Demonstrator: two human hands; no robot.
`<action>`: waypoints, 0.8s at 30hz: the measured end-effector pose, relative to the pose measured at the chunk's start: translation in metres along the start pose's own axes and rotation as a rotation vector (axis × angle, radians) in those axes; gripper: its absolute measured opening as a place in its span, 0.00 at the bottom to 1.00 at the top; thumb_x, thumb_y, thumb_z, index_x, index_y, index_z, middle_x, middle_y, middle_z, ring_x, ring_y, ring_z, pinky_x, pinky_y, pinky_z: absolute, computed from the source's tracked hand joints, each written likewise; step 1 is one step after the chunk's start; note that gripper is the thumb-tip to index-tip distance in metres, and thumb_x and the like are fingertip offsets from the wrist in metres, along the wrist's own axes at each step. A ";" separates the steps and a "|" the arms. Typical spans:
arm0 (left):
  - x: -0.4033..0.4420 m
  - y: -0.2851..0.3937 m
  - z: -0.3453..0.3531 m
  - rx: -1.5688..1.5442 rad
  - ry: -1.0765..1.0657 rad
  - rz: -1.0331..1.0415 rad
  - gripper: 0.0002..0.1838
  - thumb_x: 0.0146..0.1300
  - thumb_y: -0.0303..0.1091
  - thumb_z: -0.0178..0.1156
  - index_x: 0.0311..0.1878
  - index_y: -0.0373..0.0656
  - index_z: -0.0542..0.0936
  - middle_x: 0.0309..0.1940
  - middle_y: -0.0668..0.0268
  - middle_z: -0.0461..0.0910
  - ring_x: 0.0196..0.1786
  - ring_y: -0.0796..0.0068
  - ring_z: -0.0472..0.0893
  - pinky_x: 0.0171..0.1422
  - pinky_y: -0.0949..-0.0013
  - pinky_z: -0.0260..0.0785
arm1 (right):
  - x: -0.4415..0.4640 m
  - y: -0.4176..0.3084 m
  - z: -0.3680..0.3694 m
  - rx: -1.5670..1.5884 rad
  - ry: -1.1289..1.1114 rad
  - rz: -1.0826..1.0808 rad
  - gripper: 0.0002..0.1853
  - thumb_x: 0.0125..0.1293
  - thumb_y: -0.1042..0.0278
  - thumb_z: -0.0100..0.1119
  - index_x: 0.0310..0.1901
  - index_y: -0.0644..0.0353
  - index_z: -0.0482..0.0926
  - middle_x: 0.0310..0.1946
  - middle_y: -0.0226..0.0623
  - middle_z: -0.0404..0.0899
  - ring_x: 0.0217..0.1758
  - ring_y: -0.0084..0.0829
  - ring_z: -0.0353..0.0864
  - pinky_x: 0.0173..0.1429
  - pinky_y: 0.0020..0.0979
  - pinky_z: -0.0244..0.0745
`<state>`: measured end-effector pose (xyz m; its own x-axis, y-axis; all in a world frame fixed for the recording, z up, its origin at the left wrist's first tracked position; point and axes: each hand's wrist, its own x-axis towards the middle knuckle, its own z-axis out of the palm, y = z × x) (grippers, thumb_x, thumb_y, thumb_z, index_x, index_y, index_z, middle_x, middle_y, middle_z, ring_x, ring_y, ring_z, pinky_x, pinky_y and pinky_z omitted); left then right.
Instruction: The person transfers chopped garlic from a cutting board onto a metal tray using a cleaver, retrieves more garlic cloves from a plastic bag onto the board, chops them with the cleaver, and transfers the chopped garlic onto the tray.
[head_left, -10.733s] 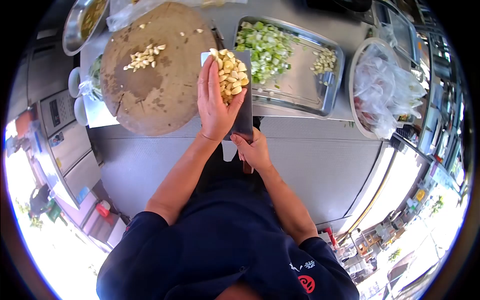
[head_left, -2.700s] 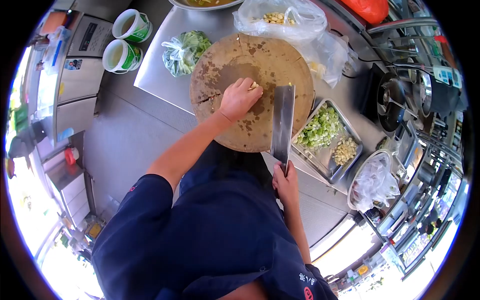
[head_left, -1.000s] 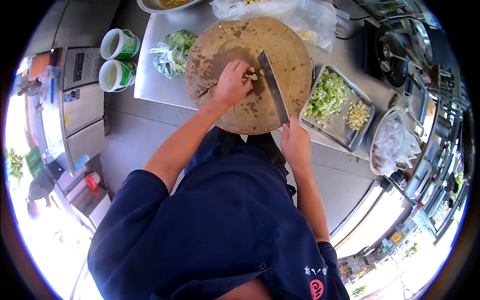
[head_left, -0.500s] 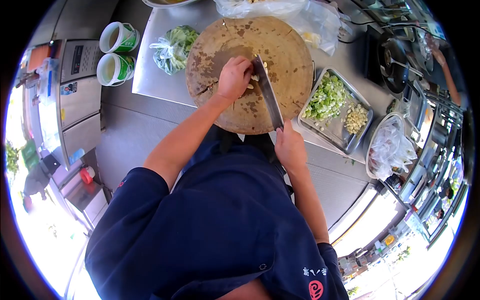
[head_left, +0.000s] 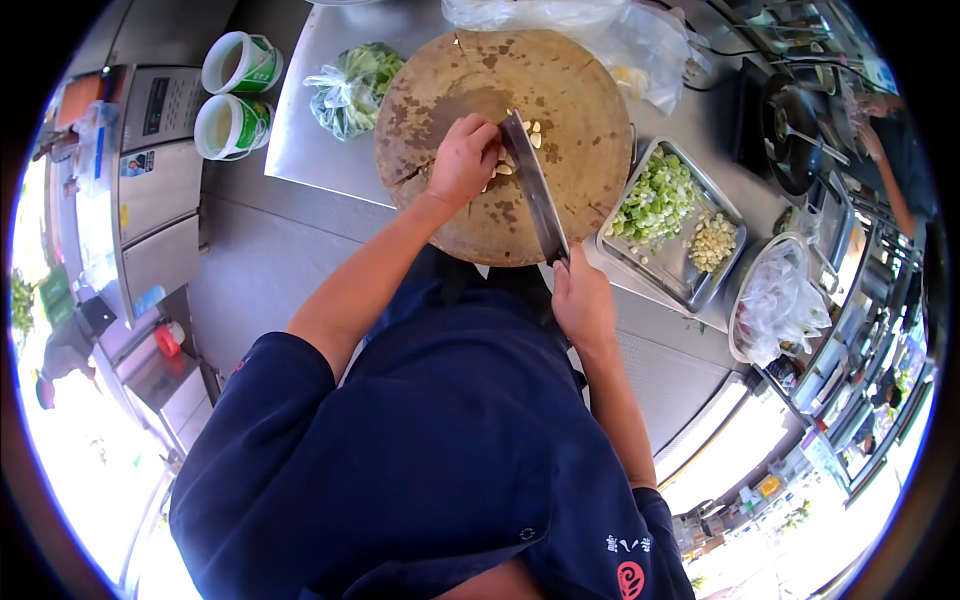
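My right hand (head_left: 582, 297) is closed round the handle of a cleaver (head_left: 536, 190), whose blade reaches up across the round wooden chopping board (head_left: 580, 130). Against the blade's left side, my left hand (head_left: 466, 160) has its fingers curled down on pale garlic pieces, mostly hidden under them. Cut garlic (head_left: 535, 134) lies just right of the blade near its tip. Beside the board stands a metal tray (head_left: 672, 270) with chopped green onion (head_left: 657, 197) and a pile of chopped garlic (head_left: 712, 242).
A bag of greens (head_left: 353, 90) lies left of the board, clear plastic bags (head_left: 640, 50) behind it. At the right are a basin with plastic bags (head_left: 780, 305) and a dark pan (head_left: 790, 135). Two white-green buckets (head_left: 232, 125) stand left. Another person's arm (head_left: 885, 170) shows far right.
Since the earliest frame, my hands have gone from holding garlic on the flat blade to cutting on the board. The tray's garlic pile has grown. Lately, more cut pieces lie right of the blade.
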<state>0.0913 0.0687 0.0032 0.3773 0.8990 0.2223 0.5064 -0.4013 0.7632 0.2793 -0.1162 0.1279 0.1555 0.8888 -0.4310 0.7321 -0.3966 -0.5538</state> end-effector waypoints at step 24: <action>-0.016 -0.002 -0.009 0.000 -0.009 0.039 0.07 0.60 0.21 0.67 0.41 0.40 0.84 0.47 0.59 0.82 0.50 0.50 0.80 0.59 0.54 0.76 | -0.002 0.006 0.018 0.046 0.009 -0.021 0.10 0.77 0.66 0.58 0.52 0.62 0.74 0.27 0.58 0.83 0.34 0.63 0.85 0.39 0.60 0.77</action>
<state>0.0777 0.0568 0.0034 0.4037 0.8809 0.2470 0.4909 -0.4364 0.7540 0.2717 -0.1247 0.1129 0.1470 0.8990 -0.4126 0.7041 -0.3880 -0.5947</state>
